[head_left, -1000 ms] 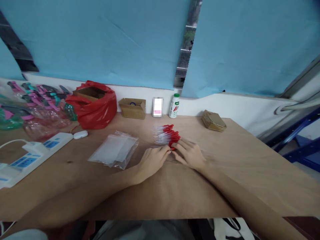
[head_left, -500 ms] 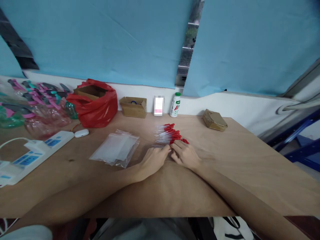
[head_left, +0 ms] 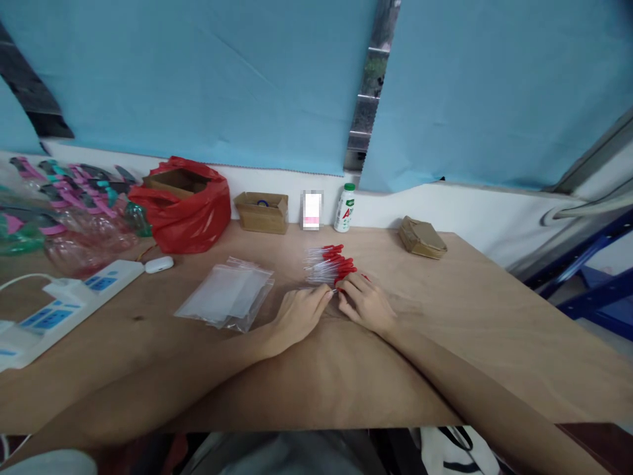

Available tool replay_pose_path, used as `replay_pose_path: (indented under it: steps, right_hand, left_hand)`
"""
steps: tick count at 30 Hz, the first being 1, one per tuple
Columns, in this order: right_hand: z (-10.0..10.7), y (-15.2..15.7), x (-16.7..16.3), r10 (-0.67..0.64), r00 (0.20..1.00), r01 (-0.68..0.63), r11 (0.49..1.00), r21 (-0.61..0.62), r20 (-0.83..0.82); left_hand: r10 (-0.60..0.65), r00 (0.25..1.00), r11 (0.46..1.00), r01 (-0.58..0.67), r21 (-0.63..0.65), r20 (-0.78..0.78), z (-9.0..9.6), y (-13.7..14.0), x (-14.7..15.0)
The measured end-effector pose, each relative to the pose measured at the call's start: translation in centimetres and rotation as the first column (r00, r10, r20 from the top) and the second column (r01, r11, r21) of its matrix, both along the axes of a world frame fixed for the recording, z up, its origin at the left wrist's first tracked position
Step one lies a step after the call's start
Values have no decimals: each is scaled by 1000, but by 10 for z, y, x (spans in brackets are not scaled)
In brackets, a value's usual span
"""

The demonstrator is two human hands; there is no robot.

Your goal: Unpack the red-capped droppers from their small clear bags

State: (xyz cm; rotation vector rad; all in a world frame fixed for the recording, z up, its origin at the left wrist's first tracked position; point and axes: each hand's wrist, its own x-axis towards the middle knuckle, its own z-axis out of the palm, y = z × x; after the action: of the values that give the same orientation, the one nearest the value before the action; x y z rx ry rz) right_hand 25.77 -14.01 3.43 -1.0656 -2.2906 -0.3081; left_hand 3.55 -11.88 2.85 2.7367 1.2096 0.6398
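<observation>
Several slim tools with red handles and thin, shiny shafts (head_left: 341, 265) lie in a row on the wooden table, handles to the right. At the near end of the row, my left hand (head_left: 301, 315) pinches the thin shaft of one such tool between thumb and forefinger. My right hand (head_left: 368, 303) curls over the red handles, its fingertips close to my left thumb; what it grips is mostly hidden under the fingers. To the left of my left hand lies a stack of clear plastic bags (head_left: 230, 290).
Along the wall stand a red plastic bag (head_left: 202, 218) holding a box, a small open carton (head_left: 262, 214), a white bottle (head_left: 345, 208) and a brown packet (head_left: 422, 237). Spray bottles (head_left: 89, 231), a power strip (head_left: 74, 307) and a white earbud case (head_left: 159, 264) occupy the left side.
My hands have drawn slightly apart, the left moving a little left, and a bit of thin shaft now shows between them. The view has shifted slightly.
</observation>
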Motion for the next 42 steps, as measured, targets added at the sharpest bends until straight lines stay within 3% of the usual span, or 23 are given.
replay_pose_path:
  steps: [8, 27, 35, 42]
  right_hand:
    - [-3, 1, -1, -41, 998, 40, 999, -20, -56]
    - [-13, 6, -7, -4, 999, 0, 997, -81, -46]
    - [-11, 6, -7, -18, 1000, 19, 999, -51, 17]
    - [-4, 8, 3, -35, 998, 30, 994, -100, -45]
  left_hand:
    - [29, 998, 999, -31, 28, 54, -1, 1, 4]
    - [-9, 984, 1000, 10, 8, -180, -2, 8, 14]
    - [-44, 991, 999, 43, -10, -125, 0, 11, 12]
    - [-45, 999, 994, 43, 100, 19, 1, 13, 4]
